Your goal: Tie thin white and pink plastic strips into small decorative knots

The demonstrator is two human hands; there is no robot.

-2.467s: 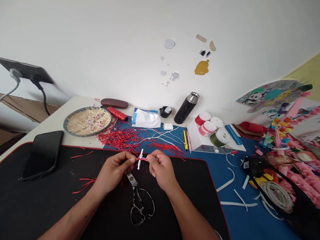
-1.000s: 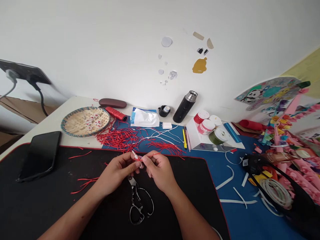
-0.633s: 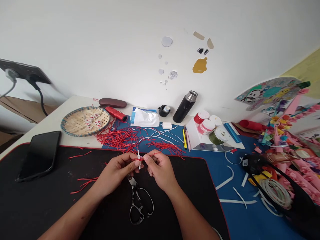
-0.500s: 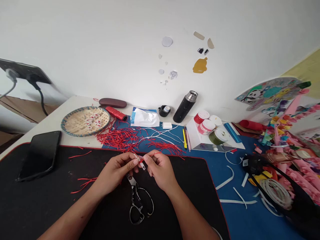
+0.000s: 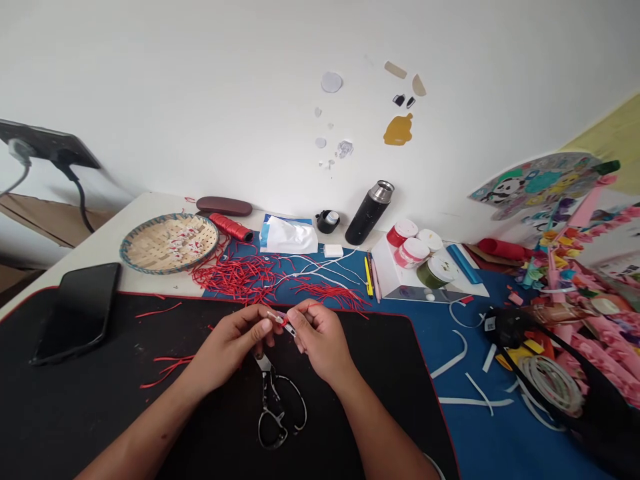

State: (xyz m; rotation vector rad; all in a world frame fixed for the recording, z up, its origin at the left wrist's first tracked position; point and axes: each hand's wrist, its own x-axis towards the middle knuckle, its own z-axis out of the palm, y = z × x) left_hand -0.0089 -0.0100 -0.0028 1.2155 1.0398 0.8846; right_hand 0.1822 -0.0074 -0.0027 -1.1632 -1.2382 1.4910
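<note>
My left hand (image 5: 227, 345) and my right hand (image 5: 320, 337) meet over the black mat (image 5: 100, 413), fingertips pinched together on a small white strip with red cord round it (image 5: 281, 322). Both hands are closed on this piece. A pair of black-handled scissors (image 5: 275, 403) lies on the mat just below my hands, blades pointing up toward them. A heap of cut red cord pieces (image 5: 245, 275) lies beyond my hands on the blue mat, with white cords (image 5: 325, 267) running through it.
A woven basket (image 5: 167, 241) with small red-and-white pieces, a red cord spool (image 5: 231, 227) and a phone (image 5: 77, 310) sit left. A black flask (image 5: 369, 212), tape rolls (image 5: 420, 253), pens (image 5: 369, 277) and colourful paper crafts (image 5: 575, 280) crowd the right. White strips (image 5: 457, 360) lie on the blue mat.
The white strip stood upright between my fingers earlier; now it lies tilted and lower, with my fingertips closer together. The view has shifted slightly.
</note>
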